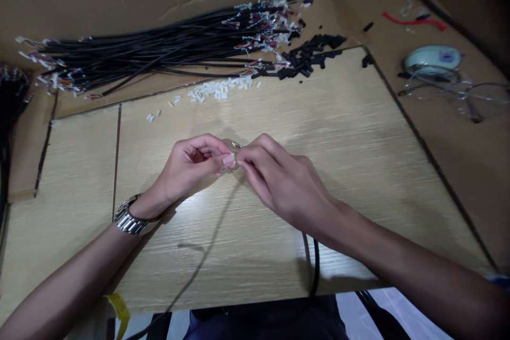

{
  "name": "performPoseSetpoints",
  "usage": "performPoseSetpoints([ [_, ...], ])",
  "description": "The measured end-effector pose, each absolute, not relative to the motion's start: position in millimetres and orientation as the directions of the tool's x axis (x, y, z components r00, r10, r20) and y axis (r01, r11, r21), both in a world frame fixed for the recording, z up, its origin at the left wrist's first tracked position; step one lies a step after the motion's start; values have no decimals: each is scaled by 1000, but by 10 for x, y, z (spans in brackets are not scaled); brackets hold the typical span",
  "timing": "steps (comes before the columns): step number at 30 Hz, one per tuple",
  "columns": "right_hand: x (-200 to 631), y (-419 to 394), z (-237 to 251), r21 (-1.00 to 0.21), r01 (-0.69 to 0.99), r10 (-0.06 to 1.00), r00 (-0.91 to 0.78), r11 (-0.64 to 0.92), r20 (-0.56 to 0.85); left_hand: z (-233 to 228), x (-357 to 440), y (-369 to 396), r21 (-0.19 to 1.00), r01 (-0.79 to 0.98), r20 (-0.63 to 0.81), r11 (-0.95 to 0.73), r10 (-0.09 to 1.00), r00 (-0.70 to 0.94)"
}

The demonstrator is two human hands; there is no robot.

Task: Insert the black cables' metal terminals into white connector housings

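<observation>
Fingertips of both hands are pressed together over the middle of the wooden board (358, 133), where a small connector end (236, 145) of a black cable (316, 271) is pinched between them. The left hand (191, 164), with a metal wristwatch (128, 217) worn on its wrist, is closed narrowly on the piece from the left; the right hand (285, 180) is closed on it from the right, and the cable is seen running down under that wrist to the board's near edge. Farther back, loose white connector housings (215, 89) are scattered, a bundle of black wire harnesses (159, 48) is laid behind them, and small black pieces (311, 53) are heaped beside it. Spectacles (462, 93) are rested at the right.
</observation>
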State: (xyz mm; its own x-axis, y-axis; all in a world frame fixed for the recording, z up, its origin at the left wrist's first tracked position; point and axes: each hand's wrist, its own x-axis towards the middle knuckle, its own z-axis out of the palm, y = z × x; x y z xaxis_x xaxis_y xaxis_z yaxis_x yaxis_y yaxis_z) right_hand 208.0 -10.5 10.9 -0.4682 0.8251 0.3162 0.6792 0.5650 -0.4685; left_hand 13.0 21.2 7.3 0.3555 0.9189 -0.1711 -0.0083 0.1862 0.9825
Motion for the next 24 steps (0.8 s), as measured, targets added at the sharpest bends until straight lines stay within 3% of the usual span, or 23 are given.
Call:
performPoseSetpoints([
  [6, 2054, -99, 43, -452, 705, 837, -470, 546, 279, 80, 131, 198, 979, 18, -199, 205, 922, 331],
  [19, 2080, -39, 5, -703, 529, 872, -392, 475, 294, 43, 158, 160, 994, 19, -110, 110, 943, 313],
  [22, 2071, -4, 16, -863, 394, 932, -300, 316, 204, 12, 148, 141, 997, 27, -70, 65, 957, 281],
  [24, 2065, 30, 29, -964, 252, 963, -267, 89, 20, -10, 141, 121, 998, 58, -32, 17, 964, 264],
])
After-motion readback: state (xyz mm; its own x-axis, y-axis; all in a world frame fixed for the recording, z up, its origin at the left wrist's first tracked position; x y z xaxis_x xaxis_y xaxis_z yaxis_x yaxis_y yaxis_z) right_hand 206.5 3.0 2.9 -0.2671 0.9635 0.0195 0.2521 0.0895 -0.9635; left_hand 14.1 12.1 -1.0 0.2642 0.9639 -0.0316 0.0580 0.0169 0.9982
